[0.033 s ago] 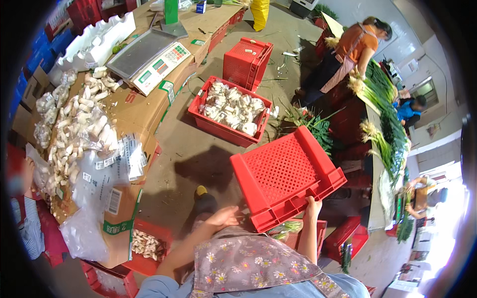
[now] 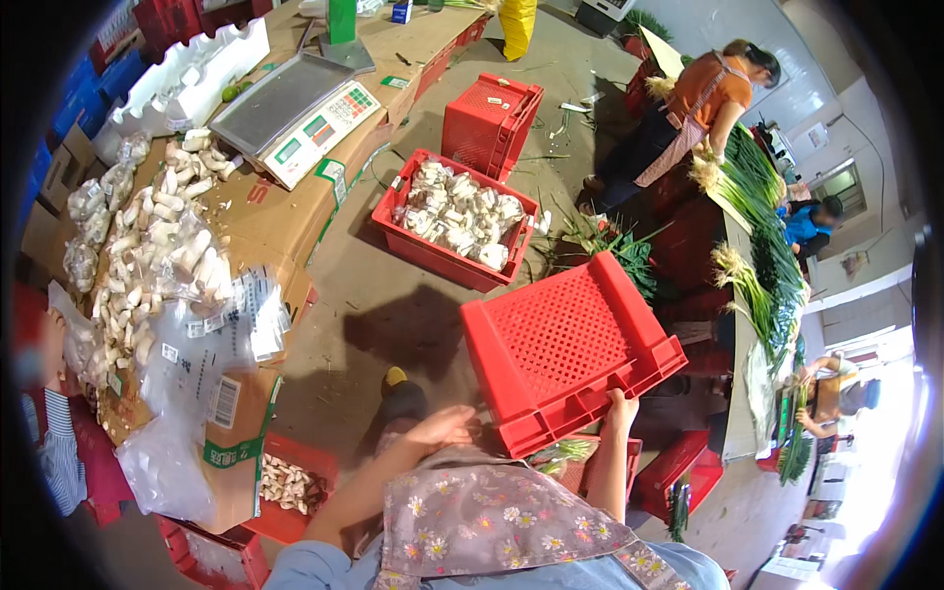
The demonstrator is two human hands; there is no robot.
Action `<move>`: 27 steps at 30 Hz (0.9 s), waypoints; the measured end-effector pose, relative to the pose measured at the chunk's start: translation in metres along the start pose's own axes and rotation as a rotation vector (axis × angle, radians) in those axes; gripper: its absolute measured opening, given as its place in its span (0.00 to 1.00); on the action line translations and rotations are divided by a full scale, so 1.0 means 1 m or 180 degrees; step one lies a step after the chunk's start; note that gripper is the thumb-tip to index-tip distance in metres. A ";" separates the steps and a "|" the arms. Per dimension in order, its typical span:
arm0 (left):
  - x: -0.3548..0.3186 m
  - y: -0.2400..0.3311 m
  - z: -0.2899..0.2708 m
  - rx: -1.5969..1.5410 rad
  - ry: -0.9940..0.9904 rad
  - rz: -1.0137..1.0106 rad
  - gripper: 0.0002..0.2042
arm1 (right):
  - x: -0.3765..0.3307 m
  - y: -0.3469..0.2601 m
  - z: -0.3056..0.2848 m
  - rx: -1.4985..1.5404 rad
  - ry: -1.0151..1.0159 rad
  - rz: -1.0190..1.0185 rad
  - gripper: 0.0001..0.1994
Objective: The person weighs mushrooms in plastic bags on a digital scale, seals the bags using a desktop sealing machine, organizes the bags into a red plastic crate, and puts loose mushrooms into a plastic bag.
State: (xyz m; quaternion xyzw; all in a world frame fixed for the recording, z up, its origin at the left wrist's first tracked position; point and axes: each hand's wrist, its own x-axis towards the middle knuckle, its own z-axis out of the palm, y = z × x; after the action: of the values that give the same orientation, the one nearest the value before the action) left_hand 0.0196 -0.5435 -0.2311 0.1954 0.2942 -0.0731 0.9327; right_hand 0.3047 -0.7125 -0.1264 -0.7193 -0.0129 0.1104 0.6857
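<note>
Gripping one-handed here, with the right hand (image 2: pixel 618 411) clamped on the near rim of the red crate (image 2: pixel 565 344)! Holding nothing visible with the left hand (image 2: pixel 445 428), slack-fingered just beside that crate's near left corner. Tilted between both hands, too, with pierced panel uppermost. Looks light and stiff, likely a touch slick, hardly fragile; best taken by the rim at two opposite sides. Now for containers: spot, lower left of the red crate, a low bin (image 2: pixel 310 447) of pale mushroom pieces (image 2: pixel 288 485). Then, beyond its far left side, find a wide tub (image 2: pixel 433 258) heaped with bagged mushrooms (image 2: pixel 462 211)!
</note>
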 end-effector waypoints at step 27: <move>0.190 0.394 -0.042 0.1535 0.0449 0.1646 0.25 | 0.334 0.062 0.505 -0.2805 -0.0839 -0.0038 0.31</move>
State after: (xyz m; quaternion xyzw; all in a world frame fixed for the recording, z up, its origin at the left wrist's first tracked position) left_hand 0.2522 -0.1705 -0.2453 0.4824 0.2730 0.1116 0.8248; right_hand 0.5335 -0.1629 -0.2524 -0.9221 -0.1499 0.1809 0.3076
